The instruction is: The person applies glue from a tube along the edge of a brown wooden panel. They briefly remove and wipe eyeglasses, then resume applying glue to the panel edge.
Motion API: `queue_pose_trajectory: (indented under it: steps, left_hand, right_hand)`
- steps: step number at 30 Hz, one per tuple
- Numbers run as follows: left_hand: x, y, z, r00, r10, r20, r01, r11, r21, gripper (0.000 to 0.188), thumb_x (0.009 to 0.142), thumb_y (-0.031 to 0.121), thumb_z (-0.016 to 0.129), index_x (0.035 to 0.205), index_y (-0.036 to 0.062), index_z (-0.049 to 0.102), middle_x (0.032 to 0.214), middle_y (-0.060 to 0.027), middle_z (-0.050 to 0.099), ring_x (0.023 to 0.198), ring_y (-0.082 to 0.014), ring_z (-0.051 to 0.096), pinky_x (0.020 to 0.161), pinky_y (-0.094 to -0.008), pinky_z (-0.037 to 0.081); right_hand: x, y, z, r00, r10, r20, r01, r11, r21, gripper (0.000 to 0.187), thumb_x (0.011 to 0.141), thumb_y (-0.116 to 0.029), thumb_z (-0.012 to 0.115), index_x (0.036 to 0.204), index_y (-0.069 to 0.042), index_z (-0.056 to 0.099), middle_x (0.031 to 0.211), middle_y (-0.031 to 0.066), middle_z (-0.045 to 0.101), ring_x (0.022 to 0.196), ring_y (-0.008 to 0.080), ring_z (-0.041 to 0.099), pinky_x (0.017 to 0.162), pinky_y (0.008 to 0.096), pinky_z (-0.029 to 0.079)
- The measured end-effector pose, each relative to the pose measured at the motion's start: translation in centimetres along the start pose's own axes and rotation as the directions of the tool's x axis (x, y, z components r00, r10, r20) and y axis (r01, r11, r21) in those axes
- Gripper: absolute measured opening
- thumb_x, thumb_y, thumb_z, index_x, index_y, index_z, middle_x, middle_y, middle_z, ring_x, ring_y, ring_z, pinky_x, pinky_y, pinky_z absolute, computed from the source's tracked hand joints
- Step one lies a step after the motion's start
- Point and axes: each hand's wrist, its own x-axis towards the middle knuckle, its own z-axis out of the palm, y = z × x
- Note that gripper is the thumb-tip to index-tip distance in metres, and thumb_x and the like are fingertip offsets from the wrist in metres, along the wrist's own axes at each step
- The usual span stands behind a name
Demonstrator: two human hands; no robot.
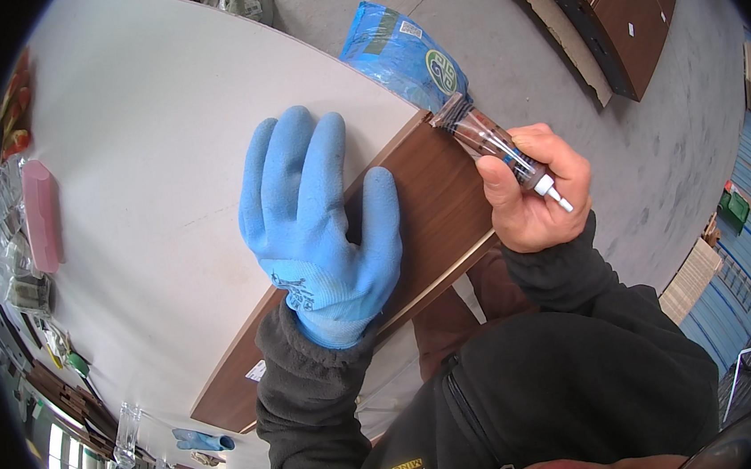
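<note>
A blue work glove covers my left hand point(316, 213), its fingers spread out over a brown wood-grain board point(444, 197) and the white tabletop point(145, 147) beside it. Whether the palm presses on the board cannot be seen. My bare right hand point(547, 206) grips a clear tube point(492, 142) of dark brown paste between thumb and fingers. The tube's white nozzle points down toward me, and its flat end lies over the board's far right corner. The board slants along the table's near edge, with a white label near its left end.
On the floor past the table lies a blue plastic-wrapped bag point(404, 53). Brown panels point(629, 16) stand at the far right. A pink tray-like piece point(41, 216) and clear plastic packaging point(10, 240) are at the table's left. A crumpled blue glove point(201, 440) rests at lower left.
</note>
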Motion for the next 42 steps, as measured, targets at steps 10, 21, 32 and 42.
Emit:
queue_pose_trajectory:
  steps: [10,21,32,42]
  left_hand:
    - [-0.1,0.4,-0.3,0.994,-0.101,0.049,0.103,0.994,-0.048,0.045,0.086,0.011,0.073,0.13,0.0023,0.069,0.134,-0.0214,0.065,0.131,-0.041,0.056,0.113,-0.05,0.042]
    - [-0.2,0.0,0.0,1.0,0.0,-0.002,0.0,1.0,0.007,0.047,0.082,0.015,0.077,0.125,-0.0006,0.066,0.129,-0.0225,0.061,0.123,-0.0449,0.058,0.1,-0.0521,0.049]
    - [-0.1,-0.1,0.0,1.0,0.002,-0.003,-0.002,1.0,-0.011,0.047,0.082,0.016,0.077,0.124,-0.0005,0.066,0.129,-0.022,0.061,0.124,-0.0452,0.057,0.101,-0.0519,0.049]
    - [-0.1,0.4,-0.3,0.997,-0.077,0.018,0.078,0.997,-0.029,0.046,0.083,0.009,0.075,0.128,0.0017,0.07,0.132,-0.0225,0.066,0.128,-0.0424,0.058,0.111,-0.0493,0.043]
  right_hand:
    - [-0.4,-0.5,-0.3,0.983,0.174,-0.063,-0.17,0.984,0.061,0.046,0.088,-0.015,0.085,0.118,-0.001,0.053,0.091,0.0122,0.069,0.072,0.0166,0.062,0.064,0.0287,0.053]
    - [1.8,1.1,-0.3,0.824,0.563,0.066,-0.481,0.632,0.608,0.027,0.1,-0.013,0.069,0.118,0.003,0.056,0.097,0.0139,0.071,0.076,0.0139,0.063,0.073,0.0288,0.053]
    - [3.0,1.4,-0.3,0.809,0.566,0.16,-0.536,0.597,0.597,0.025,0.099,-0.015,0.069,0.115,0.002,0.058,0.089,0.0079,0.066,0.072,0.0108,0.058,0.068,0.0259,0.048]
    - [3.9,1.9,-0.1,0.79,0.578,0.204,-0.583,0.605,0.543,0.024,0.099,-0.015,0.069,0.112,0.002,0.059,0.084,0.0057,0.065,0.069,0.0092,0.055,0.066,0.0255,0.047]
